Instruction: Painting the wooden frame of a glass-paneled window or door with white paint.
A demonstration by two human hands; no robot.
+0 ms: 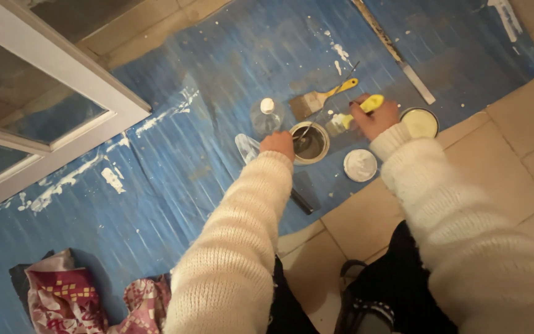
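My left hand [277, 143] rests on the rim of a small open paint tin [309, 143] that stands on a blue plastic sheet [186, 154] on the floor. A thin stick [326, 106] leans out of the tin. My right hand [374, 119] is closed around the yellow handle of a small paintbrush [355, 114], its bristles just right of the tin. A wider brush with a yellow handle [319, 99] lies behind the tin. Both arms wear cream knitted sleeves.
A clear plastic bottle [266, 115] stands left of the tin. A white lid [360, 165] and a second open tin [419, 122] lie to the right. A white-framed glass door [50, 117] is at left, a long metal strip [403, 62] at the back, patterned rags [75, 297] bottom left.
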